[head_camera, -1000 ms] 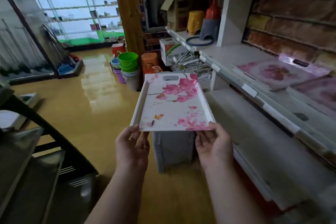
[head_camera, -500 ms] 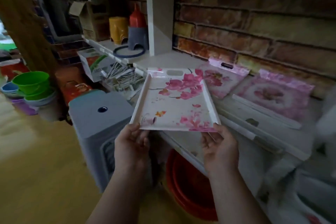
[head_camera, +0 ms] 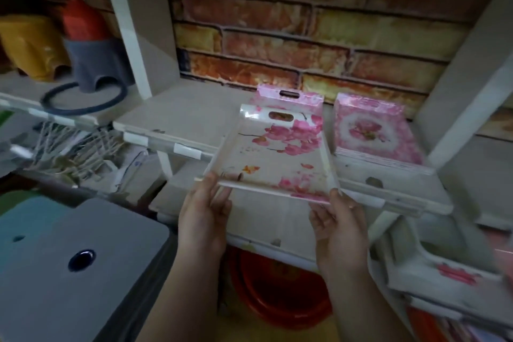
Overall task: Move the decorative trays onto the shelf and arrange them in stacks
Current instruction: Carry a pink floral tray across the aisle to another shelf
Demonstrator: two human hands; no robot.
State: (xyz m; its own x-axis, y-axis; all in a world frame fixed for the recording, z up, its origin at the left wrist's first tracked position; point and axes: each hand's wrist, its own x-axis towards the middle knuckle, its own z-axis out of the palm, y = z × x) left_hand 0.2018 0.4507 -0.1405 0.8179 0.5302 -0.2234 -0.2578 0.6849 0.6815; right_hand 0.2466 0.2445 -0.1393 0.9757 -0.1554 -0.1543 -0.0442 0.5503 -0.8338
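- The white shelf [head_camera: 177,116], backed by brick-patterned wall covering [head_camera: 305,36], carries two lots of trays: a pink floral tray with a slot handle [head_camera: 302,97] lies toward the back, mostly hidden, and just to its right sits a stack of pink rose-patterned trays [head_camera: 372,133], its layered edges showing at the front.
- A white rectangular plastic tray printed with pink blossoms [head_camera: 277,158] is held over the front edge of the shelf, its handle end reaching above the hidden pink tray; whether it touches that tray cannot be told.
- The left hand [head_camera: 204,216] grips the tray's near left corner, thumb on the rim and fingers curled beneath.
- The right hand [head_camera: 340,228] grips the near right corner, thumb tip on the rim, fingers folded under the base.
- Both forearms rise from the bottom of the view, palms facing each other, with the tray tilted slightly up at its far end.
- In the left bay stand a yellow plastic stool [head_camera: 30,44] and a grey stool with red ones stacked on it [head_camera: 91,64], beside a dark ring [head_camera: 83,100].
- Below the shelf sits a red basin [head_camera: 280,294]; a grey box top [head_camera: 69,266] lies at lower left.
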